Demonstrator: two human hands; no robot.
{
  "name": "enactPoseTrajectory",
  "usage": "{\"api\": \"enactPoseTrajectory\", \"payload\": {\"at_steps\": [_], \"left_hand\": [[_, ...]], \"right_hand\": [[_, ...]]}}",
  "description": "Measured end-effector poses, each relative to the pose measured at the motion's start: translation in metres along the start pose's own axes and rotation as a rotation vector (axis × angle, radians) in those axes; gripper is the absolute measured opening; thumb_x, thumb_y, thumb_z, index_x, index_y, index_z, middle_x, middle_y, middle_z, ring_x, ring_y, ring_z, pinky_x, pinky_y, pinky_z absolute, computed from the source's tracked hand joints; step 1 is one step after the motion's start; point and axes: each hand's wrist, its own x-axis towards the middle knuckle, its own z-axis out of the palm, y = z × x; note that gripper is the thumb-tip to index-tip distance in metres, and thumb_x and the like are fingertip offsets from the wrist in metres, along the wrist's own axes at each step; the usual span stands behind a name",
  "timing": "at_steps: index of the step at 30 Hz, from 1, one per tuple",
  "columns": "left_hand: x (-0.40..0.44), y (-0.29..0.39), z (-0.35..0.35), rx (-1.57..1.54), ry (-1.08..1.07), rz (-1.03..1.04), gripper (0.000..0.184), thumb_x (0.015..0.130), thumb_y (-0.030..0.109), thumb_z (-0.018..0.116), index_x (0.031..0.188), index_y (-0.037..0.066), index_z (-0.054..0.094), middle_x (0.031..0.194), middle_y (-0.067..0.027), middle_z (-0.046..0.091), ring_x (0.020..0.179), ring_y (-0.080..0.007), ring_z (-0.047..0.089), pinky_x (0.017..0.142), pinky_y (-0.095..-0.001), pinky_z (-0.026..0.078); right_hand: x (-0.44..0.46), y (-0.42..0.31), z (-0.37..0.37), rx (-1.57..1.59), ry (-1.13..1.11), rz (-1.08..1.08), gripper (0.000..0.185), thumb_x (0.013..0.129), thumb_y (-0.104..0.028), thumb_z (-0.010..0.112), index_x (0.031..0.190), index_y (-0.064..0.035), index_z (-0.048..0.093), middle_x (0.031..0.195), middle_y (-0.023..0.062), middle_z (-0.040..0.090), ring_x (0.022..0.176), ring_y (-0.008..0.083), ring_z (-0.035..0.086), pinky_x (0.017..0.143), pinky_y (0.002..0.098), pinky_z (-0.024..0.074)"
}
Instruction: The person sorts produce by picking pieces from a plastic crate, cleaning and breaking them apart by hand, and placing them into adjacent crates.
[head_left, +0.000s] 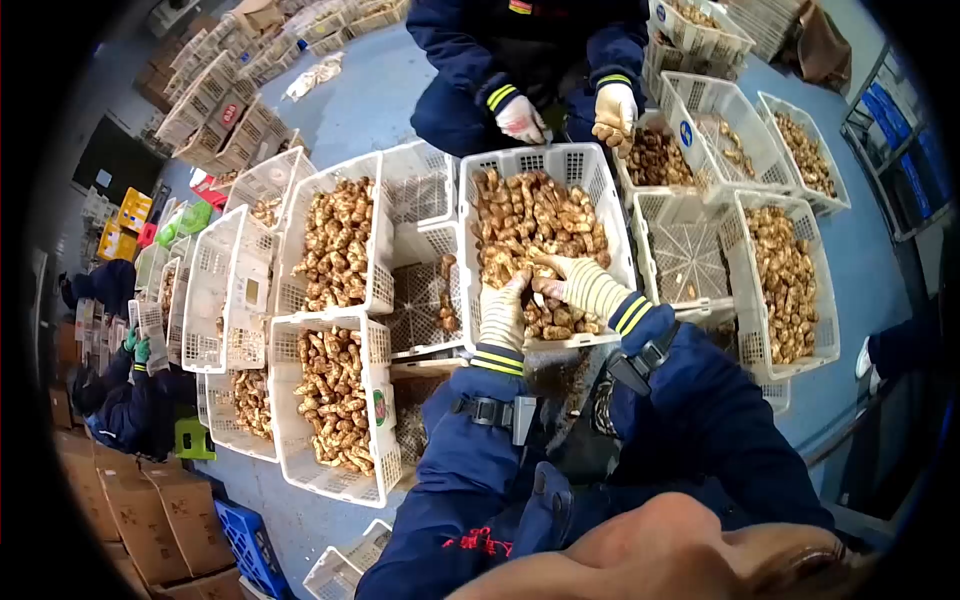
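Note:
In the head view, a white plastic crate [622, 245] full of brown, thick-stemmed mushrooms [540, 215] stands in front of me. Over its near side my left hand [503, 312], in a cream striped glove, has its fingers closed around a mushroom that they mostly cover. Close beside it, my right hand [585, 287], gloved the same way, pinches a mushroom between thumb and fingers. The two hands nearly touch, and the undersides of their fingers are hidden.
Crates of mushrooms [335, 395] flank me on the left, and another mushroom crate [785, 285] stands to the right. Across from me, a co-worker's gloved hand [615, 112] hovers near the crates. Cardboard boxes [185, 505] and a blue crate [245, 545] lie lower left.

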Motion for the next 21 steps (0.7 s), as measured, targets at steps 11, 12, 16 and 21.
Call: {"api": "enactPoseTrajectory", "payload": {"at_steps": [11,12,16,21], "left_hand": [[0.009,-0.010,-0.002,0.364,-0.118,0.019,0.034,0.079,0.003,0.067,0.110,-0.004,0.057,0.096,-0.0104,0.065,0.080,-0.0184,0.064,0.070,-0.0290,0.054],[0.008,-0.014,-0.001,0.302,-0.148,0.111,0.034,0.078,0.003,0.067,0.110,-0.004,0.057,0.095,-0.0102,0.065,0.079,-0.0187,0.064,0.070,-0.0295,0.054],[0.011,-0.016,-0.007,0.321,-0.158,0.126,0.035,0.078,0.005,0.067,0.110,-0.004,0.056,0.095,-0.0102,0.065,0.079,-0.0185,0.063,0.068,-0.0294,0.053],[0.001,-0.002,0.002,0.332,-0.046,-0.048,0.033,0.079,0.008,0.067,0.108,-0.004,0.057,0.093,-0.0104,0.065,0.078,-0.0190,0.064,0.069,-0.0306,0.053]], "right_hand": [[0.011,0.013,-0.001,-0.439,-0.254,0.038,0.075,0.076,-0.048,0.068,0.131,-0.0018,0.048,0.108,0.0269,0.062,0.101,0.0395,0.060,0.091,0.0426,0.0462],[0.009,0.017,0.002,-0.369,-0.218,0.015,0.077,0.075,-0.046,0.069,0.131,0.0006,0.047,0.111,0.0273,0.061,0.103,0.0391,0.059,0.091,0.0420,0.0465],[0.014,0.020,0.010,-0.383,-0.256,0.030,0.068,0.076,-0.044,0.069,0.120,0.0058,0.053,0.107,0.0264,0.062,0.101,0.0380,0.060,0.085,0.0414,0.0484],[0.011,0.023,0.014,-0.448,-0.190,-0.044,0.061,0.079,-0.043,0.067,0.109,0.0093,0.055,0.095,0.0273,0.064,0.091,0.0401,0.061,0.080,0.0427,0.0493]]}}
